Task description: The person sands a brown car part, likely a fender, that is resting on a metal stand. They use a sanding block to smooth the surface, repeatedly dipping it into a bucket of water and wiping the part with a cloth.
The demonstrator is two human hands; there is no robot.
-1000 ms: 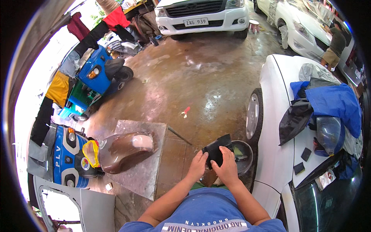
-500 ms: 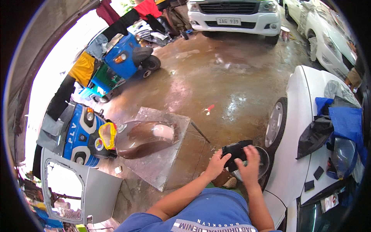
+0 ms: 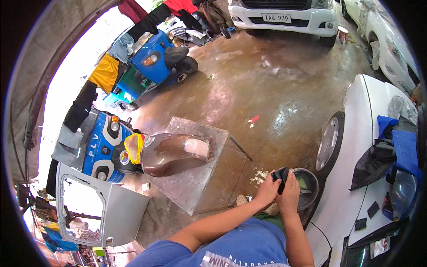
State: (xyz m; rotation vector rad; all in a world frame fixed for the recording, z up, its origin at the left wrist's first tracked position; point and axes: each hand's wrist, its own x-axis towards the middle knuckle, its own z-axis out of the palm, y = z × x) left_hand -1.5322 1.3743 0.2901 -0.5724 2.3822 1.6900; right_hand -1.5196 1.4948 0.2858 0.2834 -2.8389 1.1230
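My two hands are close together in front of my body, above the floor beside a white car. Between them is a folded black sheet of sandpaper [image 3: 280,175], bent double and standing up. My left hand [image 3: 267,190] is closed on its left side, and my right hand [image 3: 289,194] pinches its right side. Just right of the hands stands a round dark bucket [image 3: 316,187] with water and something pale green in it. Off to the left, a brown motorcycle fuel tank [image 3: 167,160] with a pale pink patch [image 3: 196,147] lies on a grey box-like stand [image 3: 189,196].
The white car [image 3: 347,164] fills the right side, with dark square pads [image 3: 360,224] and blue sheeting [image 3: 406,149] on it. A yellow-rimmed bag [image 3: 134,151] touches the tank. A grey door panel [image 3: 122,213] and blue three-wheelers [image 3: 104,144] stand left. Pale scraps [image 3: 258,178] lie near my feet.
The sandpaper was spread wider and is now folded between both hands. My right hand has come in to grip it, and the view has shifted slightly to the left.
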